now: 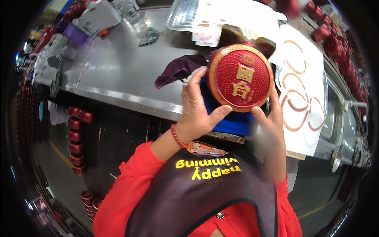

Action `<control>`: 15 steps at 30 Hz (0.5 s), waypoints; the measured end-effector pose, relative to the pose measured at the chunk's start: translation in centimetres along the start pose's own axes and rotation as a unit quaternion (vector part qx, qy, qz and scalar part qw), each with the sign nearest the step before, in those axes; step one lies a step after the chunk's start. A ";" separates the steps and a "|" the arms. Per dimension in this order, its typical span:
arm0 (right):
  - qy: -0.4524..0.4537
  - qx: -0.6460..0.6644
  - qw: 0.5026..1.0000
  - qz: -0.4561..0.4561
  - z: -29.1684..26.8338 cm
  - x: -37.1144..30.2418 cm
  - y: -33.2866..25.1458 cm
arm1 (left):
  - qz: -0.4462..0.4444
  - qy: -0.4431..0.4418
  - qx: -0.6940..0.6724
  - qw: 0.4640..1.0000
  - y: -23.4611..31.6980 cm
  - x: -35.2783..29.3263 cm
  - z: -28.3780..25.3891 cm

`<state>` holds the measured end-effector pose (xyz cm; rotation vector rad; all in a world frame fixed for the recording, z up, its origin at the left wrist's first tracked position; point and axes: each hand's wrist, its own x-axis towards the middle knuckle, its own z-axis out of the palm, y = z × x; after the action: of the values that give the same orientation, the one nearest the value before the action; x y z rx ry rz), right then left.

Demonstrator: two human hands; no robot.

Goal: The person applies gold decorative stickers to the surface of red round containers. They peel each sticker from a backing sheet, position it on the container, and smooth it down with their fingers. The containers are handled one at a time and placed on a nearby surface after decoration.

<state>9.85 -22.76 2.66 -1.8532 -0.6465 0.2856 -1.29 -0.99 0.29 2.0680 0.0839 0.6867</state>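
Observation:
A round red disc-shaped piece (247, 79), with a gold rim and raised gold characters, is held upright between my hands; it looks like the face of a ceramic bottle. My left hand (197, 104) grips its left edge, with the thumb at the lower rim. My right hand (272, 114) closes on its lower right edge, partly hidden by a blurred smear. Something whitish shows by my left fingers. Below lies a blue pad (233, 124). Behind the disc, two dark brown blocks (231, 34) stand close against it. A purple cloth (181, 69) lies to the left.
White sheets (302, 128) on the right carry several orange-gold rings (294, 100). A clear plastic tray (181, 15) sits at the back, near a dark green shard-like piece (149, 36). The metal bench edge (130, 103) runs at left. Glossy red pieces (75, 136) stack below; a sink (337, 118) is far right.

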 end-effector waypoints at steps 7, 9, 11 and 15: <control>0.017 0.014 1.000 0.006 0.4 -0.1 -0.2 | -0.010 -0.016 0.020 1.000 0.2 -0.3 -0.2; 0.010 0.031 0.999 0.019 0.3 -0.2 -0.4 | -0.009 -0.012 0.012 1.000 0.2 -0.2 -0.2; 0.016 0.023 0.999 0.022 0.4 -0.2 -0.6 | -0.008 -0.012 0.011 1.000 0.1 -0.1 -0.2; 0.019 0.024 0.999 0.026 0.5 -0.2 -0.7 | -0.014 -0.003 0.011 1.000 0.3 -0.1 -0.2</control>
<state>9.23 -22.26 3.11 -1.8275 -0.5613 0.2976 -1.51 -1.08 0.57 2.0864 0.1171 0.6642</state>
